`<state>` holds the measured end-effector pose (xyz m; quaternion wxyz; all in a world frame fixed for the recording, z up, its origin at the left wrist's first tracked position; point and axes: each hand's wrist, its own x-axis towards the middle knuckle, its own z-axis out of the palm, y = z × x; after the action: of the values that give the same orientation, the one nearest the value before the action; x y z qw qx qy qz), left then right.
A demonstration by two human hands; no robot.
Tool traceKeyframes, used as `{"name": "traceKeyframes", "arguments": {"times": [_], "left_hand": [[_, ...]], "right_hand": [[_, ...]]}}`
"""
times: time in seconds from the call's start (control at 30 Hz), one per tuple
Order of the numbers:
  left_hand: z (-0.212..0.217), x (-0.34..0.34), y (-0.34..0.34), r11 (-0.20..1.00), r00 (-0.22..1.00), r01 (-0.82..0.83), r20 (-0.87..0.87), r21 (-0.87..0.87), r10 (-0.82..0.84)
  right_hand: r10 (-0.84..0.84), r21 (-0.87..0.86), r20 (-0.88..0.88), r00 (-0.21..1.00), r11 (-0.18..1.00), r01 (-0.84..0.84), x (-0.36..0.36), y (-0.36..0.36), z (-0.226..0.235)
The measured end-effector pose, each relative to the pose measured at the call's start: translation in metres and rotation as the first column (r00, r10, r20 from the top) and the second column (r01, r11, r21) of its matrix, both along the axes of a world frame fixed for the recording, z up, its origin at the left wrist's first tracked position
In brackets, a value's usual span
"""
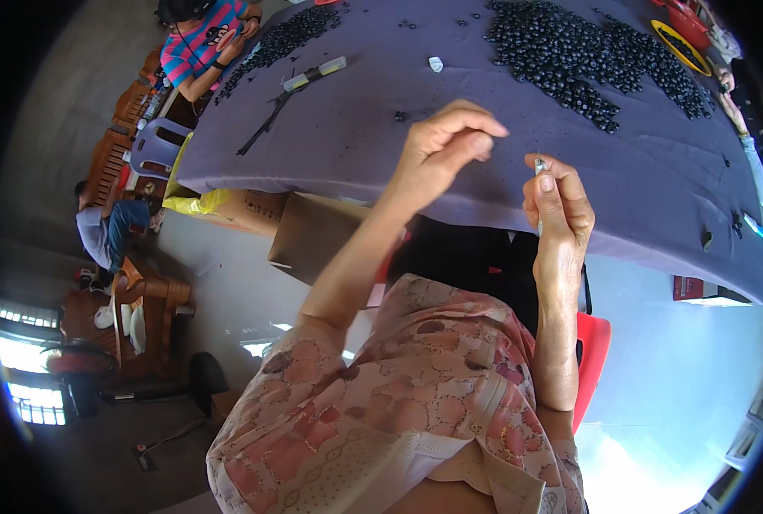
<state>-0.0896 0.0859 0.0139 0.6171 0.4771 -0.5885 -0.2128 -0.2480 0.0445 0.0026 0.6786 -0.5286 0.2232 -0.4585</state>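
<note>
Small pale tube-shaped piece (539, 165) sits pinched in my right hand (558, 206); my left hand (440, 152), fingertips pressed together, hovers beside it above the purple tablecloth (356, 128).

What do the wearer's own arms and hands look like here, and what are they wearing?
Both forearms are bare, with no gloves, rings or watch visible on the left hand or the right hand. The short-sleeved blouse is pale pink with a reddish floral print and a cream patterned trim.

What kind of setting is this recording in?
Likely a small home-style workshop for hand assembly. A long table under a purple cloth carries piles of small black beads; another person works at its far end, and cardboard boxes sit beneath.
</note>
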Motion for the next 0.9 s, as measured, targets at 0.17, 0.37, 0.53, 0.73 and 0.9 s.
{"name": "traceKeyframes", "arguments": {"times": [0.17,0.37,0.53,0.73,0.9], "left_hand": [[-0.031,0.07,0.019,0.856,0.754,-0.508,0.529,0.094,0.389],[-0.069,0.109,0.01,0.753,0.487,-0.649,0.701,-0.109,0.521],[-0.052,0.071,-0.048,0.831,0.522,-0.502,0.683,-0.238,0.511],[-0.079,0.033,-0.172,0.966,0.745,-0.236,0.619,-0.106,0.25],[-0.092,0.028,-0.204,0.883,0.581,-0.469,0.755,0.005,0.304]], "right_hand": [[-0.09,-0.022,-0.02,0.996,0.996,0.089,0.004,-0.013,-0.01],[-0.077,0.04,-0.049,0.996,0.996,0.079,0.009,-0.021,-0.027],[-0.096,0.087,-0.05,0.994,0.991,0.1,0.008,-0.025,-0.029],[-0.118,0.103,-0.06,0.991,0.987,0.124,0.004,-0.025,-0.023],[-0.147,0.133,-0.007,0.989,0.98,0.147,-0.002,-0.03,-0.025]]}}
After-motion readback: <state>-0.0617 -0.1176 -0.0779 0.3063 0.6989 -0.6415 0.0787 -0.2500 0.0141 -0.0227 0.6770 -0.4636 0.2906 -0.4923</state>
